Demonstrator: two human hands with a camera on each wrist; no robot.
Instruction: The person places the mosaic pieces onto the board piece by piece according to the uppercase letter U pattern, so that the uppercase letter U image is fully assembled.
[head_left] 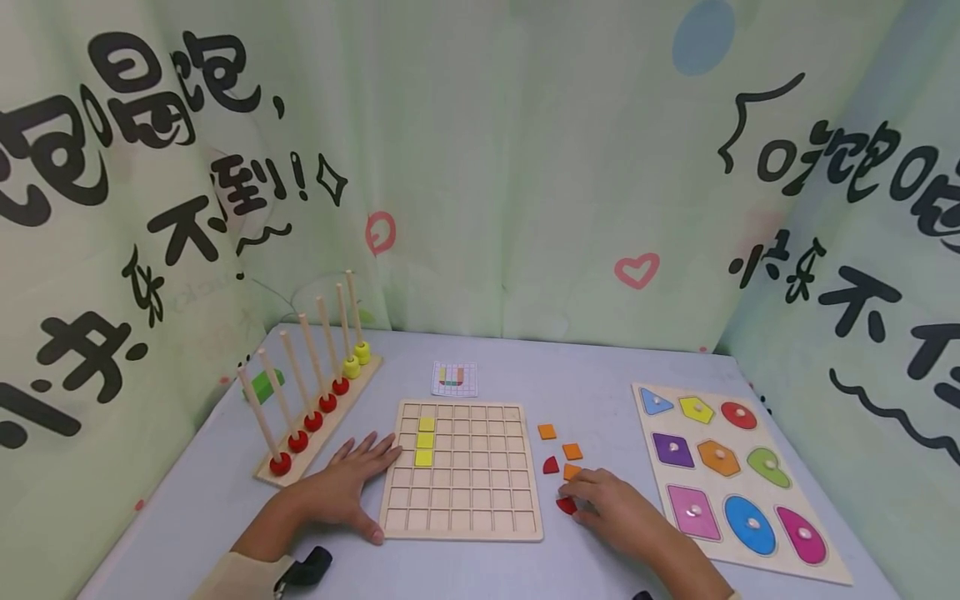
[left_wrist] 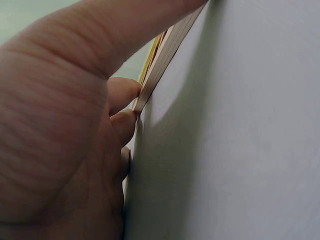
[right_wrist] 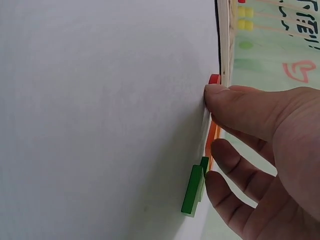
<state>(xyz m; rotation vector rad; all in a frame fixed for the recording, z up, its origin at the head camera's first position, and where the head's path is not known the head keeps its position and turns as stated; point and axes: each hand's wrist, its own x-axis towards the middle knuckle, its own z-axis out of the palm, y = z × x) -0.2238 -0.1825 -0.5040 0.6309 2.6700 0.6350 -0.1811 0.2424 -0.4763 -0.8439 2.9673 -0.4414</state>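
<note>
A square wooden grid board (head_left: 480,500) lies flat on the table, three yellow square tiles (head_left: 425,440) stacked in a column at its upper left. My left hand (head_left: 348,483) has its fingers spread along the board's left edge, the thumb by the lower left corner. In the left wrist view these fingertips touch the wooden side (left_wrist: 165,62). Right of the board, my right hand (head_left: 618,510) pinches a red quarter-circle tile (head_left: 567,506) between thumb and forefinger. In the right wrist view, green pieces (right_wrist: 192,190) lie on the table near its other fingers.
Orange square tiles (head_left: 547,432) and another red quarter-circle tile (head_left: 551,465) lie beside the board. A pattern card (head_left: 454,379) lies behind it. At left stands a peg rack (head_left: 296,475) with red and yellow beads, a green piece (head_left: 262,385) beyond. A knob shape puzzle (head_left: 712,475) lies right.
</note>
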